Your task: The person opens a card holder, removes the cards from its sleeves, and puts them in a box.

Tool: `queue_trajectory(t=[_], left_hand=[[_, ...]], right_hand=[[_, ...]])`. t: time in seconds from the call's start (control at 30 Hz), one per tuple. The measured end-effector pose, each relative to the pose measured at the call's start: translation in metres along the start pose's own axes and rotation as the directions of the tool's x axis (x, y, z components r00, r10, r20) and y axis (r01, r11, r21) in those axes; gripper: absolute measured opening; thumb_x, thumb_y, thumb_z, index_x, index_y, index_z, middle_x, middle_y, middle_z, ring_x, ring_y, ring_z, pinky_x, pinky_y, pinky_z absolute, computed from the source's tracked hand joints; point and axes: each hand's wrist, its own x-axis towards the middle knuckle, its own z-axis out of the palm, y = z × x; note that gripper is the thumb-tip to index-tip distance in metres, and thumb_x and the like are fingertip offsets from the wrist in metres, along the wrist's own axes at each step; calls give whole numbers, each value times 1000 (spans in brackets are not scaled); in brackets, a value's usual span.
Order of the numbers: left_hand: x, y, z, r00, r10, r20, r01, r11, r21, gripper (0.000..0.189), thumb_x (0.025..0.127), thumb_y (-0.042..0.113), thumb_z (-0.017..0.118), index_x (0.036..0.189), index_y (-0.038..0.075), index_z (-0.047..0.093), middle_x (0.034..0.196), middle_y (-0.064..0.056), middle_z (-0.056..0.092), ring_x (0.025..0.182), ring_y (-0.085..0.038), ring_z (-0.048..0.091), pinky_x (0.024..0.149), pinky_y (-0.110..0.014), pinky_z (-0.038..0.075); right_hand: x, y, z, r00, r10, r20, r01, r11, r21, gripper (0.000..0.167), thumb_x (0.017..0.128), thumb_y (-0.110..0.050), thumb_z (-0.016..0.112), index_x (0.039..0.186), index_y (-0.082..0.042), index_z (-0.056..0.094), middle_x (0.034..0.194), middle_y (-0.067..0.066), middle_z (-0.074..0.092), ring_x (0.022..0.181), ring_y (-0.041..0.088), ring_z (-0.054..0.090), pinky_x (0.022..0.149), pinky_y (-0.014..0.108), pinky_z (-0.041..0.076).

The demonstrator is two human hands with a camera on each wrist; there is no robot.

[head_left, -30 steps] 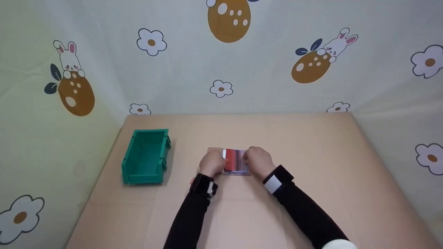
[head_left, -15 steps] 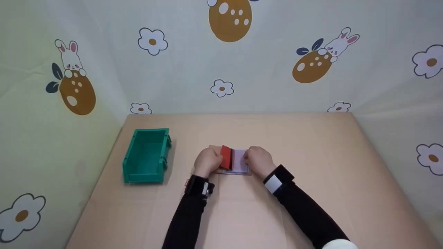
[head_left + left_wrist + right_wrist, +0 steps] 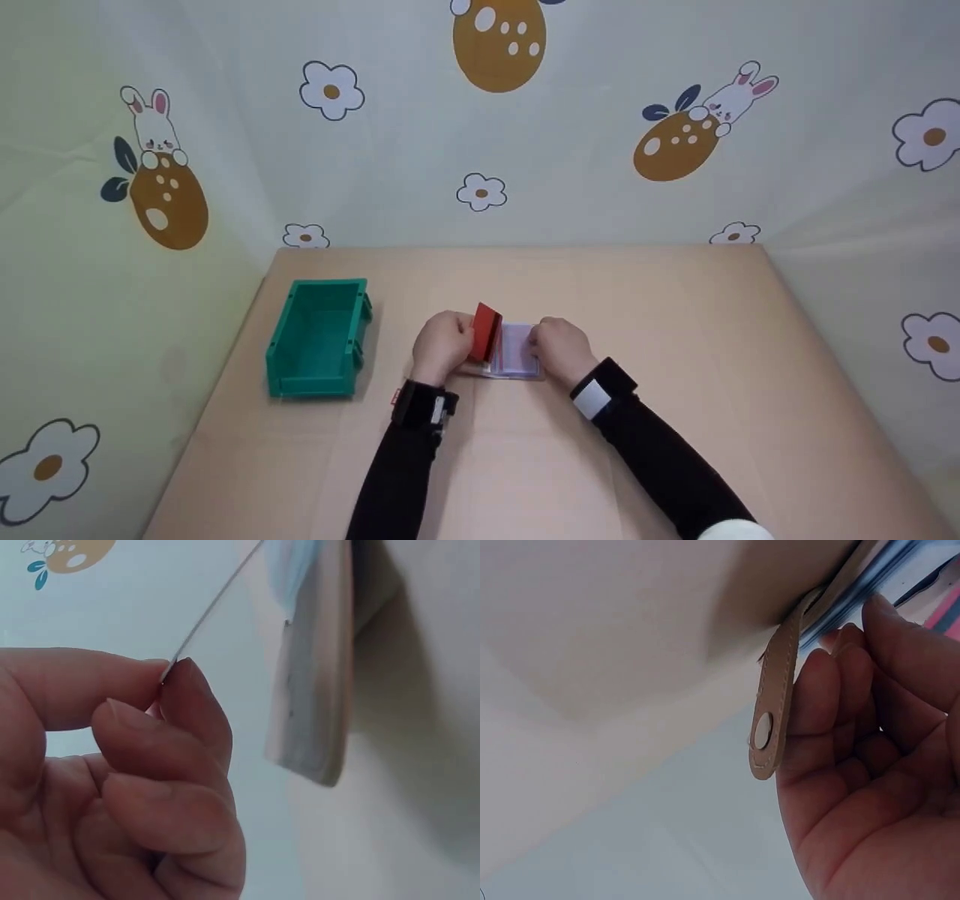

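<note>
Thumb and fingertips of my left hand (image 3: pixel 442 348) pinch a red card (image 3: pixel 486 332) with a dark stripe. The card stands tilted over the left part of a small card holder (image 3: pixel 519 350) with clear plastic sleeves. Seen edge-on in the left wrist view, the card (image 3: pixel 214 604) is a thin line between thumb and finger, apart from the holder's corner (image 3: pixel 319 742). My right hand (image 3: pixel 564 349) grips the holder's right edge, thumb on the sleeves. From that edge hangs a brown snap strap (image 3: pixel 775 690), beside my curled right fingers.
A green plastic bin (image 3: pixel 311 388) stands on the left of the tan table (image 3: pixel 675 322). Behind and at the sides hangs a pale curtain (image 3: pixel 405 135) printed with rabbits and flowers.
My left hand has moved left and slightly up with the red card, which has gone from lying flat over the sleeves to standing tilted. The right hand has stayed in place.
</note>
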Motion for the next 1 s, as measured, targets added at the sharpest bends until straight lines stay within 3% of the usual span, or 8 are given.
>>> queue_trajectory(t=[0.33,0.57,0.83,1.0], left_hand=[[-1,1,-11,999,-26,-36,26,999,-24,19,95,16,61,80,5,59,75,-5,57,70,-21,53,63,-34,43],[-1,-7,-41,991,-115,-63,110,991,-81,12,97,14,56,93,5,61,87,-9,63,79,-25,57,70,-37,47],[-8,-39,-84,977,-144,-158,121,982,-146,20,101,18,54,108,0,59,99,-17,62,83,-29,57,71,-39,48],[-14,-65,-110,958,-217,-190,189,970,-155,27,103,22,52,116,-2,57,106,-19,60,87,-31,56,75,-40,47]], right_hand=[[1,0,1,1000,20,19,-20,1000,2,7,79,-8,79,83,-4,76,77,8,63,75,27,63,68,42,53],[2,1,1,999,28,16,-28,1000,-7,6,80,-8,78,83,-4,76,77,7,63,74,27,63,68,42,53],[1,0,1,1000,21,10,-21,1000,-1,5,80,-8,78,79,-5,75,75,6,61,73,26,62,65,41,53],[2,0,1,1000,14,5,-14,1000,8,5,80,-6,78,77,-5,74,73,6,60,71,25,61,63,41,52]])
